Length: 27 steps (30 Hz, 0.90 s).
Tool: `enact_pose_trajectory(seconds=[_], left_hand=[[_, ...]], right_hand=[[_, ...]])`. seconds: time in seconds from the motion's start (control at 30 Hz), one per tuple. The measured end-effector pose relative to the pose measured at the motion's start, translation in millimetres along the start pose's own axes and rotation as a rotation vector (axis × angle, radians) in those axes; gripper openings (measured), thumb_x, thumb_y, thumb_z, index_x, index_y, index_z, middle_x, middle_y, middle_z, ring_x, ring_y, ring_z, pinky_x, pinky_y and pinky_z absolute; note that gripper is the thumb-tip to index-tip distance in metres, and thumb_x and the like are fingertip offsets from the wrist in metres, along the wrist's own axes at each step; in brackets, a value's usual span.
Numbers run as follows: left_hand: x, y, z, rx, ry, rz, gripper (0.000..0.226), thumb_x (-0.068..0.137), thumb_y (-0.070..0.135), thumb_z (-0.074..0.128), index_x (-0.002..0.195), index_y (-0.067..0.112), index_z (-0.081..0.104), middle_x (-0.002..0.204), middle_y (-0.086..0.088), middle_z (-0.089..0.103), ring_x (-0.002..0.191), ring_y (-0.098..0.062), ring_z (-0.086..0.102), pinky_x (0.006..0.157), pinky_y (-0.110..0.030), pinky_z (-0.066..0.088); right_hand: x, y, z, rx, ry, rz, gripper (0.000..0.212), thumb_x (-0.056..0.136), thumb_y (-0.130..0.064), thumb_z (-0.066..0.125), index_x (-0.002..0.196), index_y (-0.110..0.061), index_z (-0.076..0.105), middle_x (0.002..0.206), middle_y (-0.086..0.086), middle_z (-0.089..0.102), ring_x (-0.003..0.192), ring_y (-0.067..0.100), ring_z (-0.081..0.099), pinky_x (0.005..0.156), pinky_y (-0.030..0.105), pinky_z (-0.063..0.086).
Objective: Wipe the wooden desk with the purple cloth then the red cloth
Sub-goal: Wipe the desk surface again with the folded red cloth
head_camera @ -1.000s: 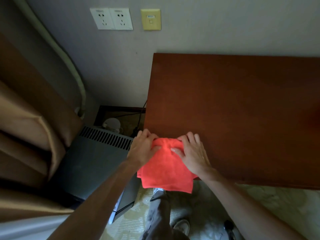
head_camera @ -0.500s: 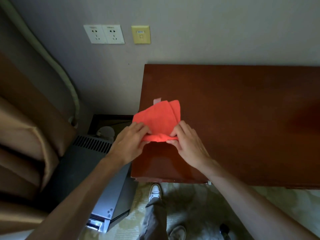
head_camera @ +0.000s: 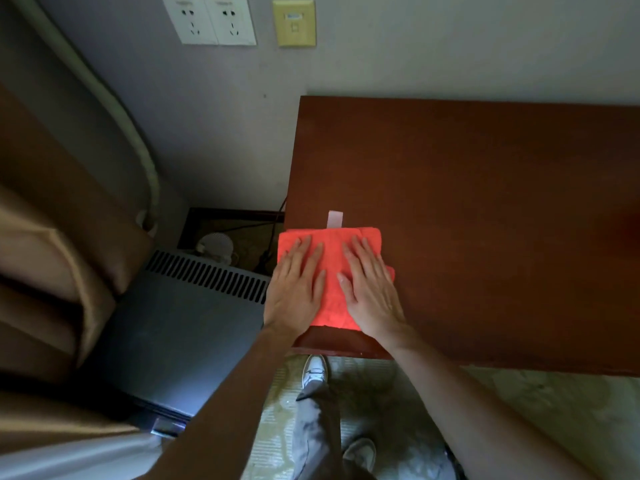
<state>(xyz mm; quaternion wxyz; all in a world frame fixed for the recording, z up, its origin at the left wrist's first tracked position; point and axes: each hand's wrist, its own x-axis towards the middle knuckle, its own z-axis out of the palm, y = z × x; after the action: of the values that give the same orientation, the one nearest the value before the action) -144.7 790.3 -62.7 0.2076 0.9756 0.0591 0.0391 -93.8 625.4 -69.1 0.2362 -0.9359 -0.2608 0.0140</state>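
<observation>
Red cloth (head_camera: 330, 271), half a second ago pinched at its near edge, now lying folded flat at the wooden desk (head_camera: 485, 220)'s near-left corner, white tag pointing away. Left hand (head_camera: 294, 289) and right hand (head_camera: 372, 292) both spread open, palms pressing it down, gripping nothing. Probably ready for wiping. No purple cloth in view.

**Room on the desk**

Bare desk (head_camera: 485, 209) to the right of and beyond the cloth (head_camera: 330, 268). Left corner taken by cloth under both flat hands, left (head_camera: 294, 292) and right (head_camera: 372, 289). Wall (head_camera: 415, 57) along far edge. Grey unit (head_camera: 187, 327) just beside left edge.
</observation>
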Motion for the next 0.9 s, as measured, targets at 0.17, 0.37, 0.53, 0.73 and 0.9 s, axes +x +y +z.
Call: enact_pose_trajectory(seconds=[0.17, 0.37, 0.53, 0.73, 0.9], left_hand=[[-18.9, -8.0, 6.0, 0.055, -0.015, 0.061, 0.057, 0.107, 0.037, 0.028, 0.16, 0.017, 0.025, 0.169, -0.007, 0.018, 0.157, -0.019, 0.008, 0.127, -0.046, 0.018], [-65.8, -7.6, 7.3, 0.042, -0.037, 0.068, 0.058, 0.106, 0.037, 0.029, 0.161, 0.018, 0.023, 0.17, -0.007, 0.013, 0.158, -0.021, 0.006, 0.124, -0.05, 0.024], [-61.3, -11.1, 6.3, 0.051, -0.085, 0.076, 0.059, 0.107, 0.041, 0.018, 0.162, 0.02, 0.014, 0.171, -0.004, 0.008, 0.158, -0.018, 0.001, 0.125, -0.049, 0.022], [3.7, -17.1, 1.0, 0.042, -0.04, 0.046, 0.059, 0.106, 0.04, 0.022, 0.162, 0.021, 0.018, 0.17, -0.004, 0.012, 0.158, -0.017, 0.004, 0.126, -0.047, 0.018], [103.9, -29.7, 3.7, 0.046, -0.029, 0.09, 0.061, 0.104, 0.042, 0.022, 0.161, 0.021, 0.02, 0.17, -0.006, 0.014, 0.157, -0.02, 0.007, 0.127, -0.045, 0.016]], right_hand=[[-21.8, -4.2, 10.0, -0.097, -0.021, -0.006, 0.06, 0.111, -0.045, 0.022, 0.162, -0.014, 0.025, 0.172, 0.005, 0.017, 0.161, 0.016, 0.004, 0.131, 0.044, 0.013], [-69.3, -23.7, 16.0, -0.118, 0.014, 0.03, 0.062, 0.111, -0.048, 0.019, 0.162, -0.014, 0.028, 0.172, 0.006, 0.02, 0.161, 0.019, 0.009, 0.128, 0.046, 0.021], [-63.5, -22.8, 15.2, -0.152, 0.014, 0.029, 0.06, 0.111, -0.045, 0.022, 0.161, -0.013, 0.029, 0.171, 0.007, 0.023, 0.16, 0.02, 0.012, 0.128, 0.046, 0.023], [7.1, -0.6, 10.4, -0.156, 0.018, -0.023, 0.06, 0.109, -0.043, 0.026, 0.16, -0.012, 0.033, 0.168, 0.008, 0.029, 0.159, 0.02, 0.018, 0.128, 0.043, 0.02], [99.2, 37.3, 8.1, -0.106, 0.058, -0.033, 0.06, 0.107, -0.043, 0.031, 0.159, -0.013, 0.036, 0.168, 0.008, 0.03, 0.159, 0.02, 0.02, 0.128, 0.045, 0.024]])
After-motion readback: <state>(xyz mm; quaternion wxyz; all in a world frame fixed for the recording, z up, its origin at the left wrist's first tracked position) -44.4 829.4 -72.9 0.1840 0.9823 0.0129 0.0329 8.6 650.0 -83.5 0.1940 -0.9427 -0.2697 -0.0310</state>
